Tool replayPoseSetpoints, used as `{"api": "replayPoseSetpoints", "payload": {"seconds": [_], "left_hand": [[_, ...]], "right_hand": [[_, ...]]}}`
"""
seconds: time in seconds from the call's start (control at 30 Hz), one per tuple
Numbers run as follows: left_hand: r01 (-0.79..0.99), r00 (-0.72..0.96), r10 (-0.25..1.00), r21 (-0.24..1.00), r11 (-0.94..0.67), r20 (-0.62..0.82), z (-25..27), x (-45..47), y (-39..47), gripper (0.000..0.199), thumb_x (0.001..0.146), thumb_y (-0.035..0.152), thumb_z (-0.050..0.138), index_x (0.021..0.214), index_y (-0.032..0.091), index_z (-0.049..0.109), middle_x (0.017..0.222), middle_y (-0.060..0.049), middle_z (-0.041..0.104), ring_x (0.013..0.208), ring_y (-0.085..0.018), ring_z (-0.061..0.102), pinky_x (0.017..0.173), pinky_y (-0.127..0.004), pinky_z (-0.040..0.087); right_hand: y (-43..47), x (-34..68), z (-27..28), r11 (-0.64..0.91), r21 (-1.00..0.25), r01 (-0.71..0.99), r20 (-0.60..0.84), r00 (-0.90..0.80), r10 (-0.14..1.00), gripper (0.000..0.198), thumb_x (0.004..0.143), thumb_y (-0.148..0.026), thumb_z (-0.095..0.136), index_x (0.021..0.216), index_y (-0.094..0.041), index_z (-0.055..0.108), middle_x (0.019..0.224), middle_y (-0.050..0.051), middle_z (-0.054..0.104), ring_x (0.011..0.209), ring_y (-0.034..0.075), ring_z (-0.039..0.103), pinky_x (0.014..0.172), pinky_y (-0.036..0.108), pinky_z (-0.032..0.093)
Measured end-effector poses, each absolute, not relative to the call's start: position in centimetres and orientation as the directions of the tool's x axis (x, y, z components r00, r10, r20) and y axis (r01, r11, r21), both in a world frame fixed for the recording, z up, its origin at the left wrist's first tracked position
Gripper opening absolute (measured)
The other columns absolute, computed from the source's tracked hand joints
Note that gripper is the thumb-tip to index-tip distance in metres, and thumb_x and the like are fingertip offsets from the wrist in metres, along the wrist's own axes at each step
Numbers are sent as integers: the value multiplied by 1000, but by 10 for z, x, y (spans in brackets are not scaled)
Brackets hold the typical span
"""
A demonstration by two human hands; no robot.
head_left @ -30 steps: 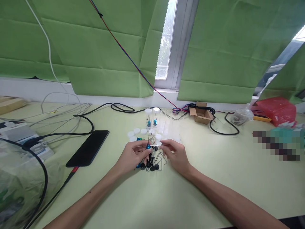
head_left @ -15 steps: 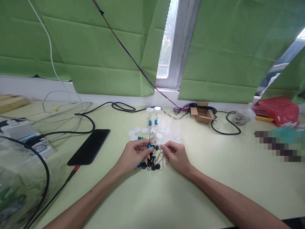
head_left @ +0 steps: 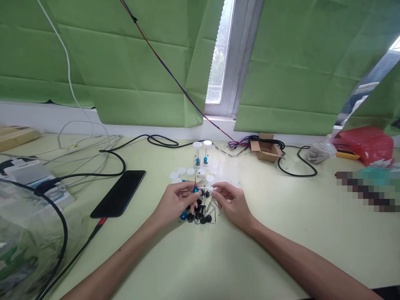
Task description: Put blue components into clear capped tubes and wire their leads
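Observation:
My left hand [head_left: 171, 205] pinches a small shiny blue metal part [head_left: 196, 189] from which a thin wire stands upright. Between the thumb and fingers of my right hand [head_left: 233, 204] is a thin metal rod [head_left: 205, 188], held level, its far end at the blue part's side. Whether it enters the part is too small to tell. Beneath both hands lie black round-headed pieces [head_left: 203, 220], bent metal keys [head_left: 214, 213] and another blue part [head_left: 183, 215]. Beyond them stand two clear tubes with white caps [head_left: 206, 143], each containing a blue piece.
Loose white caps [head_left: 181, 171] lie behind my left hand, and clear empty tubes [head_left: 226, 166] behind my right. A black phone [head_left: 118, 193] is plugged in at left. Further back are an open cardboard box [head_left: 265, 151], black cables [head_left: 162, 141] and a red plastic bag [head_left: 368, 143].
The view has shifted very slightly. Both hands keep their grips on the blue part and the rod, with only a small change in the right fingers.

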State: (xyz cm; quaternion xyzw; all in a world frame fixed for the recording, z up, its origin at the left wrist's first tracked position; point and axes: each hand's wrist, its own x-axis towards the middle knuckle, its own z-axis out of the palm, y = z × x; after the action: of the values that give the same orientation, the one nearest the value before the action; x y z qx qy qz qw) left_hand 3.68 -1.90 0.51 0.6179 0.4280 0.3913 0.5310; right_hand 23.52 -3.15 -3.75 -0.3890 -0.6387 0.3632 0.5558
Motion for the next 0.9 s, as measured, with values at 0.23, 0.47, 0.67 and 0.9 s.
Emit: {"api": "replayPoseSetpoints", "payload": {"seconds": [0.23,0.47,0.67,0.9], "left_hand": [[30,314,949,999,-18,7,6,35,-18,29,75,37,78,90,15,66,59,3,58,47,-10,55,52,-24,46],[35,323,946,999,-11,-1,6,36,-18,30,74,37,78,90,14,68,62,2,57,48,-11,56,50,-25,45],[88,319,948,995,-40,10,2,34,-18,31,77,38,76,94,14,66,60,2,59,47,-12,55,49,-25,43],[138,338,941,988,-71,20,0,35,-19,31,79,40,73,94,14,65,56,2,59,47,-13,55,51,-26,45]], "right_hand": [[-30,236,-39,499,-860,109,489,-102,866,16,90,-23,64,104,-21,70,87,2,65,55,9,55,53,24,49],[-31,235,-39,506,-855,117,499,-85,863,11,89,-23,64,97,-20,73,84,3,67,54,10,55,52,26,48],[-31,235,-40,502,-858,111,496,-76,865,9,89,-24,65,93,-19,72,78,2,65,52,10,54,51,26,47],[-33,235,-38,464,-877,128,460,-63,886,16,91,-29,63,83,-17,69,68,0,63,48,10,52,48,25,45]]}}
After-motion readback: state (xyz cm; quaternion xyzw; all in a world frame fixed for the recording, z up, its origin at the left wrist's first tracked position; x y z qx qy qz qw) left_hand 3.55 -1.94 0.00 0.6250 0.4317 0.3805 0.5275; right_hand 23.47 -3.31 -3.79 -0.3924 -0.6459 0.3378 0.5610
